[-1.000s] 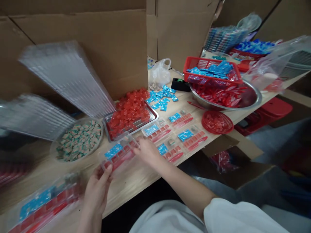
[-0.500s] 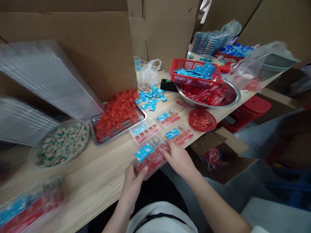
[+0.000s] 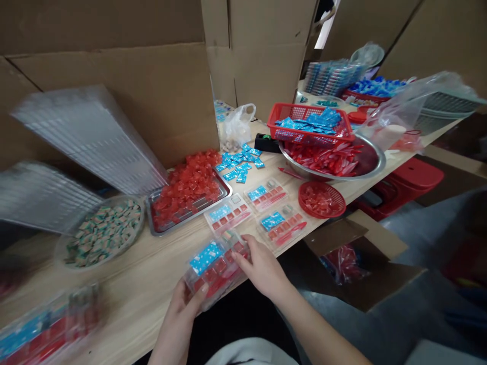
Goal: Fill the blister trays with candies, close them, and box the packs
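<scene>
Both hands hold a small stack of clear plastic trays (image 3: 217, 267) at the table's front edge. The top tray shows a blue patterned packet, red squares and a long red piece. My left hand (image 3: 181, 305) grips its near left corner, thumb on top. At the right end my right hand (image 3: 262, 262) closes around the side, thumb over the top. Just beyond lie three similar filled trays: one at the left (image 3: 228, 213), one behind (image 3: 267, 194) and one at the right (image 3: 283, 223).
A metal tray (image 3: 224, 188) holds red squares, beside a round dish (image 3: 141, 215) of greenish pieces. Loose blue packets (image 3: 241, 158) lie behind. At right are a steel bowl (image 3: 375, 170), red baskets (image 3: 274, 114) and an open carton (image 3: 384, 281). More filled trays (image 3: 49, 324) stand stacked front left.
The held tray stack and both hands have moved left and slightly toward me, away from the right-hand tray on the table. The camera view has shifted a little.
</scene>
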The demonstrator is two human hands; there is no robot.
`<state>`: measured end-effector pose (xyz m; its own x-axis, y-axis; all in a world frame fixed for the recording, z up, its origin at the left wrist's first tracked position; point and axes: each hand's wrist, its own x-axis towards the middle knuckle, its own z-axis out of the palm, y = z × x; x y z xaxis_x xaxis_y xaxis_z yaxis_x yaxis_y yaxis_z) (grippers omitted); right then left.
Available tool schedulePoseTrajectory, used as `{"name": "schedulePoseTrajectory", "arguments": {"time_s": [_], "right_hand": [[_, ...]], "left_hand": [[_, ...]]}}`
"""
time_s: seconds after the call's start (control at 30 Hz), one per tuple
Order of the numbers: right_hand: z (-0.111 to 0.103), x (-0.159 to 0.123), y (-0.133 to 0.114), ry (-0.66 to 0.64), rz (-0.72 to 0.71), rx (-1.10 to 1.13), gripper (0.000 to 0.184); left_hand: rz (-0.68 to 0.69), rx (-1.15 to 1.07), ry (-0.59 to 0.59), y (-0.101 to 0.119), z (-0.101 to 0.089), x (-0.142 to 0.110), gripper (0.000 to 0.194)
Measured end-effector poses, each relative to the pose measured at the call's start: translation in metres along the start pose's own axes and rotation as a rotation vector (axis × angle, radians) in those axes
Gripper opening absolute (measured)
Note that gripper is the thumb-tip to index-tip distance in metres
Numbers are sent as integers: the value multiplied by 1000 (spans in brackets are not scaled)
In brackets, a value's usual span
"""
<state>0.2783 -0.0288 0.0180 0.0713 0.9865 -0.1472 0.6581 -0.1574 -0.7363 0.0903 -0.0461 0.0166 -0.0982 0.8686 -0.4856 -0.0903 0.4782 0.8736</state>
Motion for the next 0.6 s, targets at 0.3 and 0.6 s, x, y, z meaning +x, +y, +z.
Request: {"name": "schedulePoseTrajectory", "arguments": {"time_s": [0.3,0.6], "right_hand": [[-88,16,51,239,90,-136,53],[-98,35,98,248,207,-28,55]], "left_hand": [[-53,-42,-352,9,103,16,58],[-102,10,-417,3,141,35,49]]}}
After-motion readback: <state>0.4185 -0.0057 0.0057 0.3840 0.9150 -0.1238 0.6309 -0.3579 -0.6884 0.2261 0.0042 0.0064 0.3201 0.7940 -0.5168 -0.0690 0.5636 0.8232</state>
